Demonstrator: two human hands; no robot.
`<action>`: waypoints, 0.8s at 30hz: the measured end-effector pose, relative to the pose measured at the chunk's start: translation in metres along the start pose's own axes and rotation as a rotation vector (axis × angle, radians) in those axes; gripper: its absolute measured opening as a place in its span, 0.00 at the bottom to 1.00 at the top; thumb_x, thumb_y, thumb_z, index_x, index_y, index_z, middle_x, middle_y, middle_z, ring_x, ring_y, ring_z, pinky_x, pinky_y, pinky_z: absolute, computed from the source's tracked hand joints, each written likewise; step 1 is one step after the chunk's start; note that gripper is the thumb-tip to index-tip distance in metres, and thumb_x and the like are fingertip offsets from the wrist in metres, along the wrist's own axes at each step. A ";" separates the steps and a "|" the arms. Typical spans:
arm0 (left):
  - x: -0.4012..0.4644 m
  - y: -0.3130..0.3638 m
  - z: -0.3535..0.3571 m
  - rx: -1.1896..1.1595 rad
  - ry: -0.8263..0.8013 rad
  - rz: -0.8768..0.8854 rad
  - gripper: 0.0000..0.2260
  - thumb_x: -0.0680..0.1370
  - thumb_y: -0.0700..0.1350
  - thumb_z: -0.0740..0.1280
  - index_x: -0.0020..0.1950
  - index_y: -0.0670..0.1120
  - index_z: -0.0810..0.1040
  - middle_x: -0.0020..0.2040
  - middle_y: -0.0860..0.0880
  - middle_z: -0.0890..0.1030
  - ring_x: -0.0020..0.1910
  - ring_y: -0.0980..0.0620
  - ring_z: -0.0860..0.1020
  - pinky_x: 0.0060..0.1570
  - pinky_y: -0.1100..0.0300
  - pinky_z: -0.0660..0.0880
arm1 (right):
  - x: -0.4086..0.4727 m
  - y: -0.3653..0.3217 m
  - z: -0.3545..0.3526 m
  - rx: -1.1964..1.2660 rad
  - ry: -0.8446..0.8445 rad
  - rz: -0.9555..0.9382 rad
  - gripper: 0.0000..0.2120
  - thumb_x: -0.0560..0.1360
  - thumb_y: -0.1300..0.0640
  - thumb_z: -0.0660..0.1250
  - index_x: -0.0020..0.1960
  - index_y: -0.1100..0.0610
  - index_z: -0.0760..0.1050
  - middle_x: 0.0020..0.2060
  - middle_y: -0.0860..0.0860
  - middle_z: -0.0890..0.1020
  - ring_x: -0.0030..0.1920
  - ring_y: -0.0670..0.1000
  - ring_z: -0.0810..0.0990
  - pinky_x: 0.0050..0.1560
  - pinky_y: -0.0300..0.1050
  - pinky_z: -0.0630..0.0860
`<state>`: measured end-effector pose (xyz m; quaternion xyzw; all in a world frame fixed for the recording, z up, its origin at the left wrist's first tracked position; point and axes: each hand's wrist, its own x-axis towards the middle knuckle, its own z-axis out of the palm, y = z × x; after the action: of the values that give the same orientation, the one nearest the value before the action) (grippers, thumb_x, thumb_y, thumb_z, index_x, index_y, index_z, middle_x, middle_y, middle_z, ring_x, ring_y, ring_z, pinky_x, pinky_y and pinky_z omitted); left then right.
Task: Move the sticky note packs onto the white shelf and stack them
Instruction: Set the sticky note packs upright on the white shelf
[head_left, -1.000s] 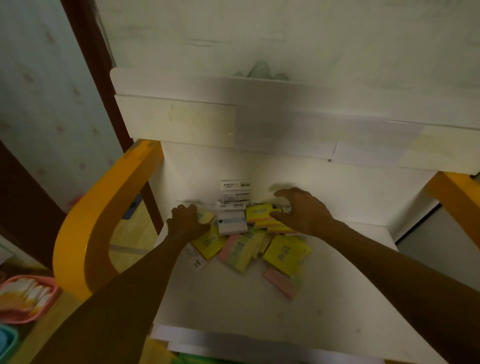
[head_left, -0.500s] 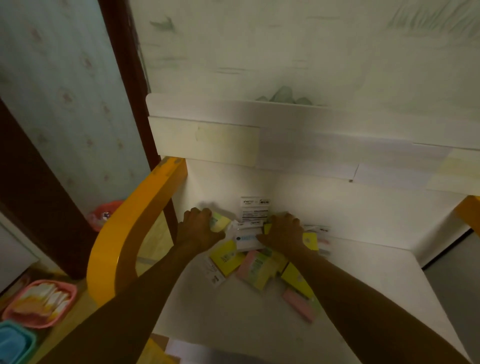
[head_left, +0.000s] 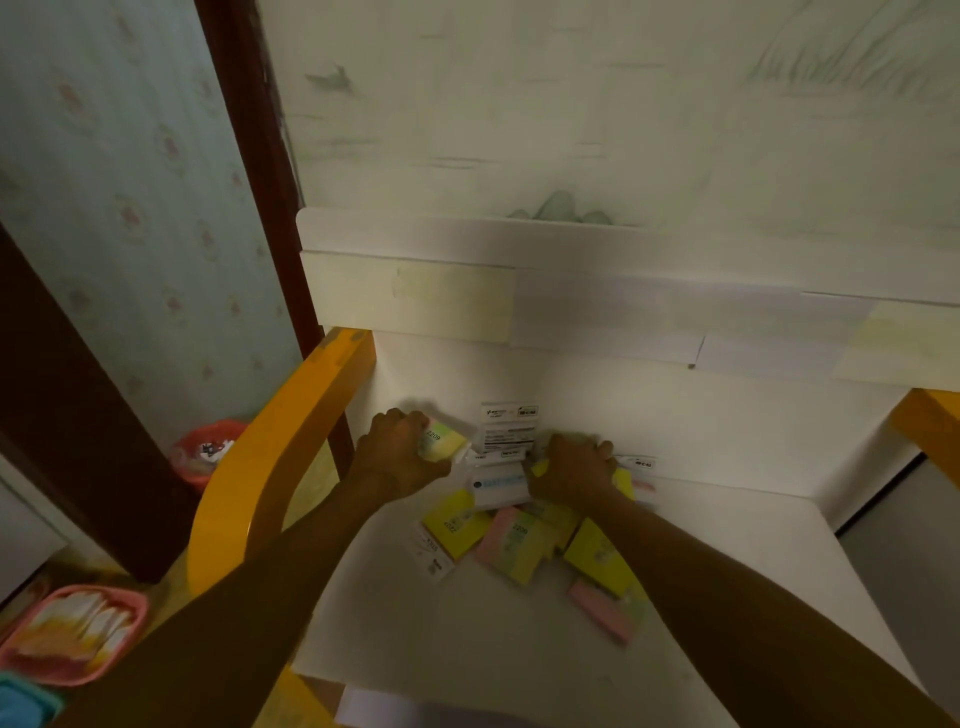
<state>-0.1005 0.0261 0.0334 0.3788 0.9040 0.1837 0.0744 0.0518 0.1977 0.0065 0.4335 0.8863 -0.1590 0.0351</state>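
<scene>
Both hands grip packs: left hand (head_left: 397, 457) a pastel pack (head_left: 442, 442), right hand (head_left: 569, 473) hiding its pack.

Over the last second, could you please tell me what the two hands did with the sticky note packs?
The left hand lifted one pastel pack off the pile, which it holds now. The right hand, hovering open before, came down and closed on packs at the back of the white shelf. The loose yellow and pink packs in front and the white boxes against the back wall stayed put.
</scene>
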 end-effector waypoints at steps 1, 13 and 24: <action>0.000 0.002 -0.001 -0.001 -0.003 0.007 0.32 0.69 0.59 0.72 0.69 0.48 0.69 0.63 0.45 0.71 0.63 0.45 0.69 0.59 0.51 0.72 | -0.002 0.001 -0.005 -0.026 -0.001 -0.003 0.24 0.71 0.42 0.66 0.63 0.52 0.68 0.60 0.60 0.69 0.62 0.63 0.64 0.61 0.55 0.66; 0.016 0.073 -0.025 -0.080 -0.004 0.307 0.32 0.68 0.60 0.74 0.68 0.51 0.70 0.67 0.48 0.70 0.66 0.49 0.67 0.64 0.58 0.66 | -0.045 0.058 -0.094 -0.068 0.192 -0.101 0.34 0.69 0.45 0.70 0.73 0.43 0.62 0.65 0.57 0.66 0.67 0.60 0.64 0.57 0.54 0.72; -0.017 0.230 -0.043 -0.066 0.054 0.559 0.34 0.63 0.63 0.70 0.63 0.46 0.75 0.58 0.46 0.76 0.59 0.47 0.72 0.55 0.58 0.71 | -0.136 0.198 -0.202 -0.030 0.386 -0.005 0.34 0.69 0.43 0.71 0.72 0.44 0.63 0.66 0.55 0.67 0.67 0.58 0.65 0.61 0.52 0.71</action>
<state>0.0506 0.1506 0.1627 0.6057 0.7596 0.2366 0.0092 0.3056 0.2710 0.1749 0.4533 0.8799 -0.0596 -0.1294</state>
